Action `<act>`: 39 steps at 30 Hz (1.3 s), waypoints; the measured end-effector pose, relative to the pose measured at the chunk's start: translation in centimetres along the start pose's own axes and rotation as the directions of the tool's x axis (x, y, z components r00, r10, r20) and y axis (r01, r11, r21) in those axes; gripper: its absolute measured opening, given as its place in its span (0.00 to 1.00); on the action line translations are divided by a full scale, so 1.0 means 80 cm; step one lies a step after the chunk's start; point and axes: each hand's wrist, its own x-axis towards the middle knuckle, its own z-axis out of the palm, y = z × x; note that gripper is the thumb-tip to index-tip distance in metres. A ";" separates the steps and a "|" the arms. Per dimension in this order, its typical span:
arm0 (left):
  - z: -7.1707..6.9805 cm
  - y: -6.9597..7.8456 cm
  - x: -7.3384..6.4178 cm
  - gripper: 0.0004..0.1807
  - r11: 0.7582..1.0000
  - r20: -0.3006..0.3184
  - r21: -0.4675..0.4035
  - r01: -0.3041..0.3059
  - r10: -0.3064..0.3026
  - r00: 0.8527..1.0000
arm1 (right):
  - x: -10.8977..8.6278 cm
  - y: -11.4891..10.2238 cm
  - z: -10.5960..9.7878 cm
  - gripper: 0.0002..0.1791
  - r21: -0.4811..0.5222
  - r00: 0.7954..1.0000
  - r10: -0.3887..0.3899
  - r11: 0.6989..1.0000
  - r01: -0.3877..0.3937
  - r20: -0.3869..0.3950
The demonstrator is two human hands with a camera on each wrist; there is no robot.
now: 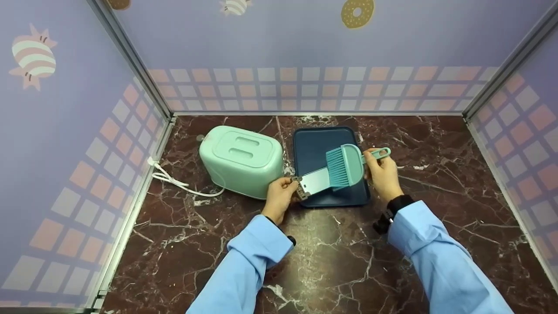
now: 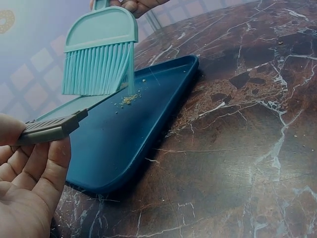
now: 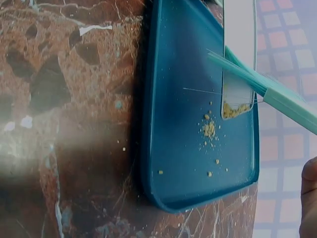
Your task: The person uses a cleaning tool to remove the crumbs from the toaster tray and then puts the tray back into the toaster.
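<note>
My left hand (image 1: 279, 198) pinches the brown end piece (image 2: 49, 130) of a flat metal crumb tray (image 1: 314, 180), thumb on top and fingers beneath. The crumb tray tilts over a dark blue tray (image 1: 310, 146). In my right hand (image 1: 384, 175) is the handle of a mint-green brush (image 1: 354, 165), its bristles over the far end of the crumb tray. Yellowish crumbs (image 3: 235, 110) gather at that far end, seen in the right wrist view. More loose crumbs (image 3: 209, 130) lie in a small heap on the blue tray, with several scattered bits around it.
A mint-green toaster (image 1: 244, 161) stands just left of the blue tray, two long recesses on its top. Its white cord (image 1: 187, 188) runs left towards the wall. Patterned panels enclose the brown marbled table (image 1: 331, 261) at the back and both sides.
</note>
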 end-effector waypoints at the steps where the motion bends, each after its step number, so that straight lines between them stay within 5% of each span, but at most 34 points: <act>1: 0.000 -0.001 0.000 0.15 1.000 0.000 -0.003 0.000 0.000 1.000 | 0.001 0.001 -0.001 0.24 -0.002 1.000 0.003 1.000 -0.003 -0.004; 15: -0.001 -0.004 0.000 0.14 1.000 -0.016 -0.021 -0.009 0.009 1.000 | -0.016 -0.046 -0.010 0.19 -0.066 0.999 0.015 0.998 -0.017 -0.029; 23: -0.003 -0.007 0.000 0.14 1.000 -0.027 -0.018 -0.007 0.007 1.000 | -0.013 -0.042 -0.012 0.18 -0.072 0.998 -0.030 0.997 0.026 -0.058; 39: -0.002 -0.007 0.000 0.13 1.000 -0.048 -0.013 -0.014 0.013 0.999 | 0.006 -0.009 -0.019 0.24 0.017 0.981 0.038 0.999 -0.036 -0.191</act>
